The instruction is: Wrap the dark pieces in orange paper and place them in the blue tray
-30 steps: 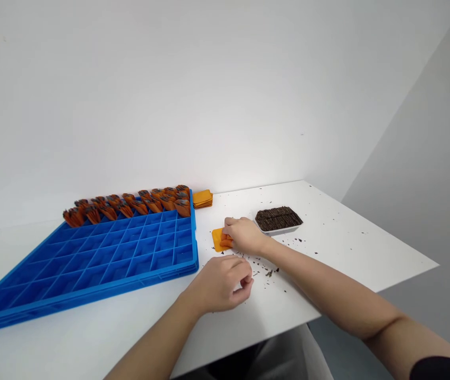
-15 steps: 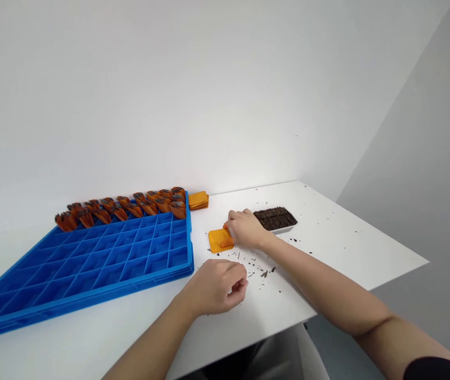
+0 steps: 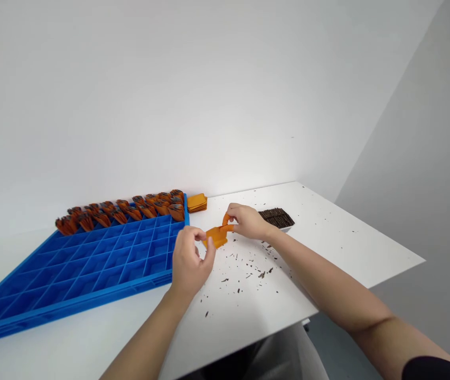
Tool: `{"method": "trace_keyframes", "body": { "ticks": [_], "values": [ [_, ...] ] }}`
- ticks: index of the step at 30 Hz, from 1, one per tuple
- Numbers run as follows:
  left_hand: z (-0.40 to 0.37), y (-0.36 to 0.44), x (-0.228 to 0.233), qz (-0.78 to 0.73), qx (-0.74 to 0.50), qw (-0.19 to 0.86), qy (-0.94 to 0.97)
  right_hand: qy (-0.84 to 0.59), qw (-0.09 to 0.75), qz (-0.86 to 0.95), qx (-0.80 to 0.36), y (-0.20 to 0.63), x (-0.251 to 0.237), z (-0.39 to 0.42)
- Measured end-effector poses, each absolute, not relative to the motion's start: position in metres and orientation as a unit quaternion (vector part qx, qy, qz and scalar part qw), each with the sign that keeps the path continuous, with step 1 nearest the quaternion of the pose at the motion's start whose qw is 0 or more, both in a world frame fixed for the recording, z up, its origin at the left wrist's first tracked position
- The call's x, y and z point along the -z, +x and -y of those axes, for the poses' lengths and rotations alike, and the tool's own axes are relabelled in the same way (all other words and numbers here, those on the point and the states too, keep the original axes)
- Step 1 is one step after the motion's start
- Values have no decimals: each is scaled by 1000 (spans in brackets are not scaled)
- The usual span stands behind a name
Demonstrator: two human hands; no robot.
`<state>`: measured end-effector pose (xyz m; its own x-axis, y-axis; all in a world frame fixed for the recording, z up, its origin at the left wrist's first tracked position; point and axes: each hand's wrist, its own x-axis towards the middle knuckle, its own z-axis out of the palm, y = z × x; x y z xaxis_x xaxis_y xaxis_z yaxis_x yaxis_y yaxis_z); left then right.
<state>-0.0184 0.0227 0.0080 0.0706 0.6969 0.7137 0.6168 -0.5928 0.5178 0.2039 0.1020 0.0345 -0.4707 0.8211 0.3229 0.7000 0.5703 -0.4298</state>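
Note:
A small flat orange pouch (image 3: 216,238) is held at a tilt between my hands, near the right side of the blue compartment tray (image 3: 106,296). My left hand (image 3: 190,259) has its thumb and index finger at the pouch's left edge. Orange finger covers sit on the thumb and index finger of my right hand (image 3: 247,220), which pinch the pouch's upper right edge. Just beyond that hand stands a white container (image 3: 287,229) packed with dark brown strips (image 3: 277,217), partly hidden by the hand.
Bunches of filled orange pouches (image 3: 133,212) stand in the tray's back rows. A stack of flat orange pouches (image 3: 197,202) lies by the tray's far right corner. Dark crumbs (image 3: 262,274) are scattered over the white table (image 3: 352,248), which meets a wall behind.
My left hand has risen from the near table to the pouch's left edge, its fingers unfolding. The pouch has come off the table and tilted, with my right fingers at its edge.

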Motion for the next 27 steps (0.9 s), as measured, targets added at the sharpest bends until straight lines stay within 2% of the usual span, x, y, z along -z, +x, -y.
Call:
{"method": "trace_keyframes", "body": {
  "ticks": [5,11,19,23,27],
  "values": [
    [-34,-26,-7,-465,-507,33,725,-366,328,842,-222,212,-52,-92],
    [-32,-26,-14,-360,-468,90,802,-301,331,846,-290,213,-61,-84],
    [-33,-26,-20,-353,-474,163,790,-261,336,854,-299,214,-56,-86],
    [-37,-27,-15,-334,-486,160,792,-280,322,845,-322,221,-58,-92],
    [-41,-29,-8,-320,-497,161,790,-371,336,834,-230,246,-66,-101]
  ]
}}
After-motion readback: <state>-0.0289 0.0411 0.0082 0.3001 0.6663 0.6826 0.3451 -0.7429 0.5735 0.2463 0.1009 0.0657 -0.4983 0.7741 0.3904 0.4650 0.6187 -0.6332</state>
